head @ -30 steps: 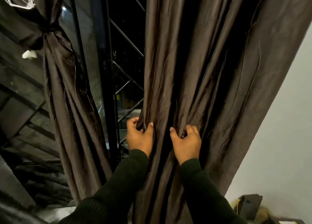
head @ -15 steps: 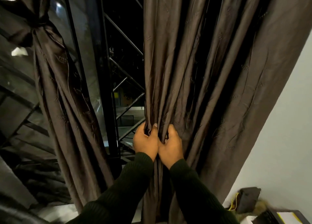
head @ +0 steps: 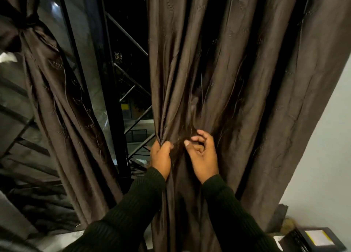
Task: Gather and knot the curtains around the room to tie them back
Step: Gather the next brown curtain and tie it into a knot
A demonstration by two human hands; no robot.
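Progress: left curtain (head: pixel 62 103) is already done, cinched into a knot (head: pixel 22 31) high up at the left edge, with its tail hanging loose below and slanting down to the right. Right curtain (head: pixel 237 80) is mid-gather and not knotted yet; it hangs full width from the top of frame down past the hands, in front of the person, with its right edge running beside the pale wall (head: pixel 326 147)

Hands: left hand (head: pixel 161 156) is clamped on the curtain's left edge, fingers curled round a bunched set of pleats. Right hand (head: pixel 203 155) sits just beside it, fingers loosely curled against the cloth with thumb and forefinger nearly meeting; cannot tell whether it actually has fabric pinched. The two hands are close but not touching

Judgement on what's left: pull the rest of the width in from the right side, form the rope, loop and knot. Any other curtains in the room aren't visible, so overall count is unknown

Material: dark brown fabric with a slight satin sheen, thin, creasing into long vertical pleats that converge at the left hand. Faint embroidered motifs and thin raised thread lines run down it. It looks slippery, so a knot probably needs to be pulled tight to hold

Between the curtains: black window frame (head: pixel 114 99) and glass, with diagonal metal bars behind. Both sleeves (head: pixel 133 210) are dark ribbed knit
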